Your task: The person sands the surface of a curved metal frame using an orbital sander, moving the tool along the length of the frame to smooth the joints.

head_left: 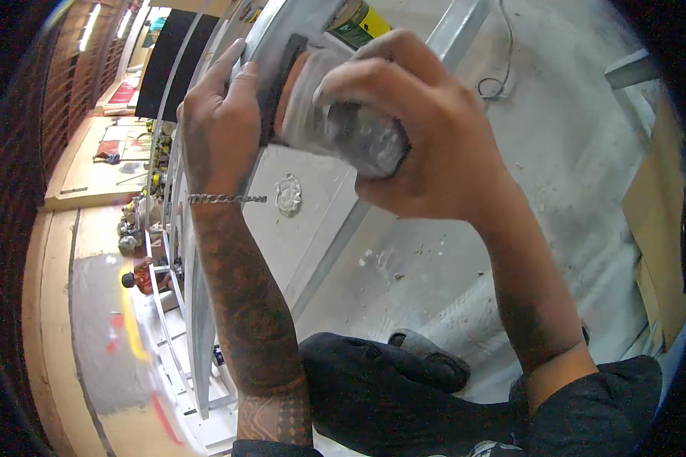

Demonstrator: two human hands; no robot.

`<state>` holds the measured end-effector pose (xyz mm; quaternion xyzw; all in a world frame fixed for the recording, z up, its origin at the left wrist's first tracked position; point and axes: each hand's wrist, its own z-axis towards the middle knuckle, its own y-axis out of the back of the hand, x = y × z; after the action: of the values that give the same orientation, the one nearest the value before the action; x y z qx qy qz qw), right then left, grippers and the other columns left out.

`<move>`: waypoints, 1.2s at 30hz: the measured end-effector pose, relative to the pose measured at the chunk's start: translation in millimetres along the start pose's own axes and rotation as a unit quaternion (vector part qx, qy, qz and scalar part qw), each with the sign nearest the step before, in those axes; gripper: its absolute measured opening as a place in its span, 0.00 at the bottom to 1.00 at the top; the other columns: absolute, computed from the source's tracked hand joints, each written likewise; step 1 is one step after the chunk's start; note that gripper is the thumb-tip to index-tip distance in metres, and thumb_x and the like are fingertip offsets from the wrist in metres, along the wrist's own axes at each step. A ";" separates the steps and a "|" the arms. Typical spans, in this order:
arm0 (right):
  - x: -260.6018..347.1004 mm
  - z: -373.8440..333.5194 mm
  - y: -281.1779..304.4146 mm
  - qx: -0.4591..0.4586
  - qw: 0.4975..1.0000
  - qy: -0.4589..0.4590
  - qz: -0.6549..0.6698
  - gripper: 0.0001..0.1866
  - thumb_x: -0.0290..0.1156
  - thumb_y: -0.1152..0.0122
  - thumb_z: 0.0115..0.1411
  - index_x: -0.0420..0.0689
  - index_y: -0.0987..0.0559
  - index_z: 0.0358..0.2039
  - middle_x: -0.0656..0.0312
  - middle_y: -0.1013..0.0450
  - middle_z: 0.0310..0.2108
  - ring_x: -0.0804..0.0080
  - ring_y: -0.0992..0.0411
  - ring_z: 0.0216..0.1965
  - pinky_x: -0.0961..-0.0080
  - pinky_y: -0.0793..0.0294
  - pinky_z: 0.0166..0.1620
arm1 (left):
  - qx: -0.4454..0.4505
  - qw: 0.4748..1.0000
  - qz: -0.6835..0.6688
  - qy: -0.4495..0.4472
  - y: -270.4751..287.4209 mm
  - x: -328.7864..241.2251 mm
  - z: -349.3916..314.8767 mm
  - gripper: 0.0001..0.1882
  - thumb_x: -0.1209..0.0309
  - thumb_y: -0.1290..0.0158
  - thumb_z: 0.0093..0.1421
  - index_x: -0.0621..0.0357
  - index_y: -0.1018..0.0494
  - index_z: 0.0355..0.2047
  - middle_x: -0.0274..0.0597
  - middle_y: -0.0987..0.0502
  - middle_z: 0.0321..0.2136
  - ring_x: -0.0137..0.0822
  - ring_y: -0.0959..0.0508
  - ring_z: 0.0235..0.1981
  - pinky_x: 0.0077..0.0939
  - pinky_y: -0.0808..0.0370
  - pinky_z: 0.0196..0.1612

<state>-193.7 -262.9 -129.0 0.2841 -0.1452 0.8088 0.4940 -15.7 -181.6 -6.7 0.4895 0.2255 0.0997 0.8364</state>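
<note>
My right hand is wrapped round a palm sander, which has a grey rounded body and a dark flat pad; motion blurs it. The pad's face is turned left, against or very close to a grey metal frame bar; whether it touches I cannot make out. Just left of the pad, my left hand grips the frame with thumb and fingers, and part of that grip is hidden. A chain bracelet circles my left wrist.
Behind the sander stands a can with a yellow and green label. A thin cable loops on the pale, stained floor covering. Cardboard stands at right. My shoe is below. Another person is far left.
</note>
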 end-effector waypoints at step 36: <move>0.1 -0.7 2.9 -0.001 1.000 -0.015 0.027 0.34 0.25 0.31 0.33 0.51 0.21 0.48 0.56 0.26 0.43 0.50 0.24 0.44 0.61 0.22 0.47 | 0.017 1.000 -0.016 0.007 5.7 -0.5 1.9 0.26 0.62 0.48 0.65 0.66 0.24 0.59 0.64 0.21 0.55 0.51 0.21 0.59 0.35 0.30 0.63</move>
<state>-196.5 -263.8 -129.4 0.2920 -0.1608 0.8175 0.4697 -14.9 -180.4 -0.8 0.4995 0.2409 0.0863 0.8276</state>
